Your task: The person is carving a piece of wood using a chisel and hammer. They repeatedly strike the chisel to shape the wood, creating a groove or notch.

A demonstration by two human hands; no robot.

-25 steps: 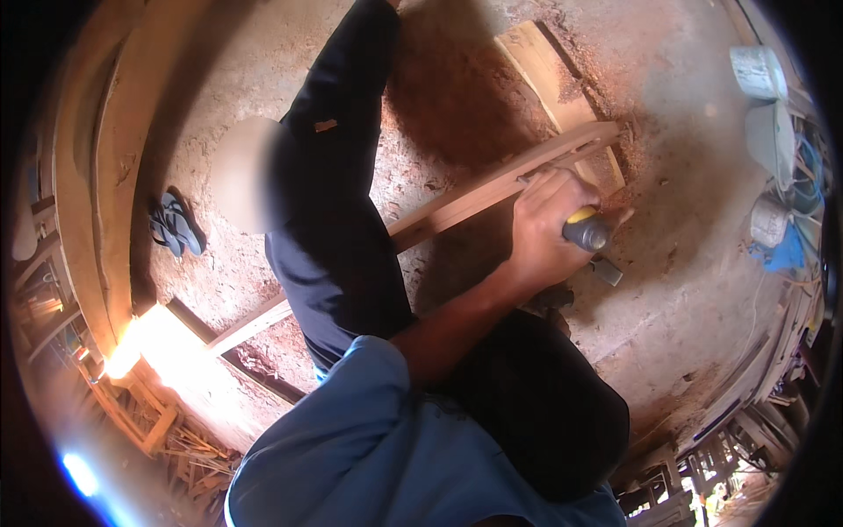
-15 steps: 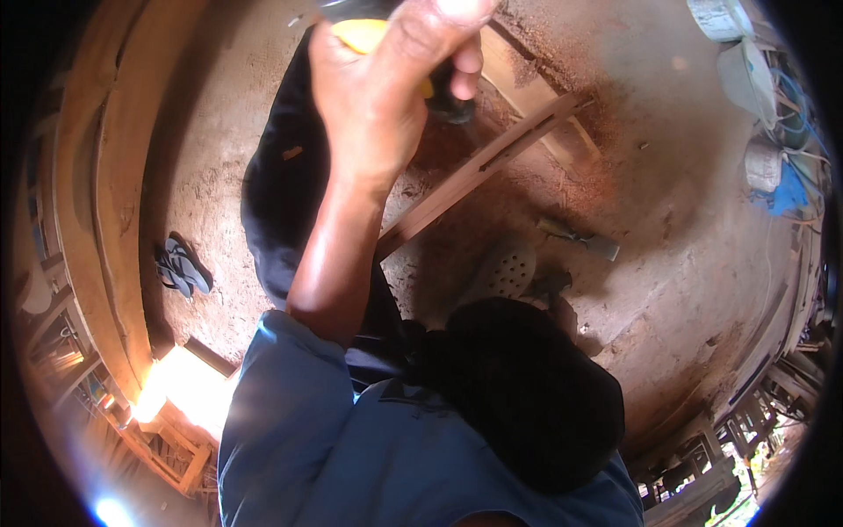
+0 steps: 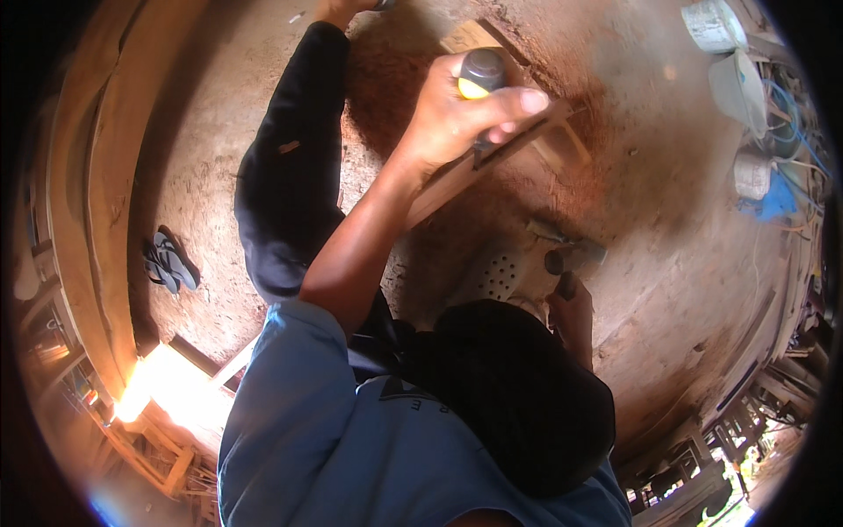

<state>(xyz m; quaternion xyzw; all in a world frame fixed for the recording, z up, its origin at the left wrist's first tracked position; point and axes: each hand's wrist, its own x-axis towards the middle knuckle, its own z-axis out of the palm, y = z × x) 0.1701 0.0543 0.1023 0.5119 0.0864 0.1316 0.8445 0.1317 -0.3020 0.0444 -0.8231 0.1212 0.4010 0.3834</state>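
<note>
Head view: looking down over a blue shirt and black trousers to a dusty earth floor [image 3: 667, 263].
Left hand: the left hand [image 3: 461, 119] is closed tight in a fist round the chisel's handle, fingers curled over the front, knuckles up.
Chisel: the chisel [image 3: 480, 75] stands upright in the fist. Only its grey cap and yellow band show above the fingers, and a dark shank shows below them.
Batten: the batten [image 3: 443, 189] lies on the floor straight under that hand and runs slantwise towards the body.
Right hand: the right hand [image 3: 571, 312] is low, beside the knee. It is half hidden, so I cannot tell how far it is closed.
Hammer: the hammer [image 3: 575, 257] has its grey head just above the right hand, next to a white clog [image 3: 496, 272].
Handling, chisel: judged light, stiff and sharp at the tip. The plastic grip may slip in dust, so hold it mid-handle with the cap left bare.
Handling, batten: judged long, rigid and light enough to skid or bounce. It is best pinned down near the cut.
Further off: sandals [image 3: 169, 262] lie far left of the hands, and buckets [image 3: 733, 79] are out to the right.
</note>
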